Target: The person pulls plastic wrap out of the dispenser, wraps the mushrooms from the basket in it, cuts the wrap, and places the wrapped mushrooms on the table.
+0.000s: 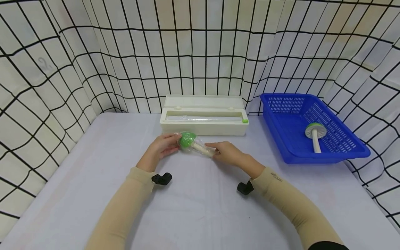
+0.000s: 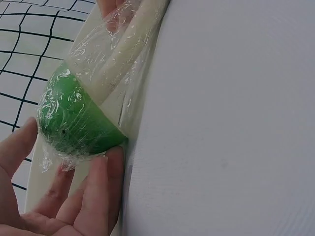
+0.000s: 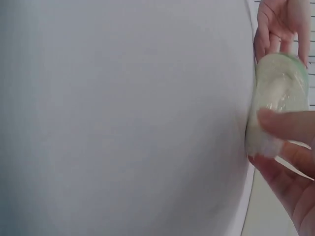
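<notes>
Holding a film-wrapped mushroom-shaped piece (image 1: 197, 146) between them, two bare hands meet near the middle of the counter (image 1: 200, 208), just in front of a long white box (image 1: 204, 129). From where I stand, the left hand (image 1: 162, 146) has its thumb and fingers clamped on the green cap, while the right hand (image 1: 229, 152) pinches the far end of the pale stem. The head view alone takes in the rest: the box's raised lid (image 1: 204, 101), the roll of clear film (image 1: 204, 118) inside, the small green tab (image 1: 245, 121) at one end, and a blue basket (image 1: 312, 158) off to the right with a second, similar mushroom-shaped piece (image 1: 315, 134) leaning in it, cap up. Only the left wrist view shows the wrapping closely: shiny creases run over the cap (image 2: 78, 118), loose film bunches past its crown, and a small dark spot marks the green. There the right hand is just a few fingertips at the top edge. The right wrist view turns this about, showing the right thumb (image 3: 290, 125), a little blurred, laid across the wrapped stem end, and the cap as little more than a green rim. Whether the wrapped piece touches the counter, I cannot tell.
</notes>
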`<action>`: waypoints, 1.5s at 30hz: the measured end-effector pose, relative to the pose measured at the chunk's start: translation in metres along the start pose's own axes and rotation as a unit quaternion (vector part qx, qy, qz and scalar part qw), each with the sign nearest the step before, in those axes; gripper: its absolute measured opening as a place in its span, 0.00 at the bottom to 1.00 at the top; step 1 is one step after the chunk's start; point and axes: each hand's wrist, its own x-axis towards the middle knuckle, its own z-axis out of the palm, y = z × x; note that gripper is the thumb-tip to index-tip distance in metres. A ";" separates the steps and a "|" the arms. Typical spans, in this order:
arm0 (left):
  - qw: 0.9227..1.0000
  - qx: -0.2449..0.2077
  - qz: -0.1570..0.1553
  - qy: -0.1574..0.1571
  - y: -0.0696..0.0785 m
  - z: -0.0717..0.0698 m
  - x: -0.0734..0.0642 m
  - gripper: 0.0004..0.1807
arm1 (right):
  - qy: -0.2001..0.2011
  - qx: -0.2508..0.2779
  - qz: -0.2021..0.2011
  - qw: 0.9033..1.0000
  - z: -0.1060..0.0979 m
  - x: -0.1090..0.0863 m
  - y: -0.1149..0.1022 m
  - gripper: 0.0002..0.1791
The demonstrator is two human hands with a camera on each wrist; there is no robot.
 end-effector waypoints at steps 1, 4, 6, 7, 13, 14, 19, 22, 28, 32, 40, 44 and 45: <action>1.000 0.002 -0.002 -0.004 0.000 0.000 -0.001 0.34 | 0.000 0.020 0.009 1.000 -0.001 -0.001 0.003 0.31; 1.000 0.002 0.001 -0.014 -0.001 0.000 -0.001 0.36 | 0.003 0.077 0.022 0.997 -0.005 -0.006 0.010 0.30; 1.000 -0.001 0.004 -0.013 0.000 0.000 -0.001 0.35 | 0.007 0.103 0.028 0.994 -0.009 -0.008 0.013 0.27; 1.000 -0.002 0.007 -0.012 0.001 0.001 -0.001 0.34 | 0.009 0.111 0.028 0.993 -0.011 -0.009 0.014 0.25; 1.000 -0.010 0.002 0.003 0.004 0.001 -0.001 0.33 | 0.018 0.104 0.015 0.994 -0.013 -0.005 0.015 0.20; 1.000 -0.014 -0.002 0.005 0.004 0.001 -0.001 0.32 | 0.018 0.092 0.013 0.996 -0.012 -0.004 0.015 0.20; 1.000 -0.008 -0.008 0.022 0.002 -0.001 -0.001 0.25 | 0.016 0.019 0.025 0.999 -0.010 0.000 0.008 0.22; 0.999 -0.001 -0.001 0.034 0.001 -0.001 -0.001 0.19 | 0.014 -0.002 0.041 0.999 -0.009 0.002 0.003 0.21; 0.998 -0.019 0.014 0.056 0.002 0.001 -0.001 0.07 | 0.012 -0.013 0.053 0.998 -0.007 0.005 0.002 0.20; 0.997 -0.021 0.028 0.073 0.003 0.004 0.000 0.04 | 0.007 -0.011 0.053 0.998 -0.009 0.007 0.002 0.20; 0.992 0.029 0.076 0.094 0.002 0.007 0.004 0.11 | 0.001 0.006 0.038 0.999 -0.013 0.007 0.007 0.20; 0.993 0.051 0.067 0.083 0.002 0.006 0.003 0.17 | -0.055 0.053 0.037 0.996 -0.024 0.002 0.015 0.24; 0.994 0.052 0.061 0.078 0.003 0.005 0.003 0.18 | -0.071 0.062 0.035 0.995 -0.027 0.001 0.018 0.25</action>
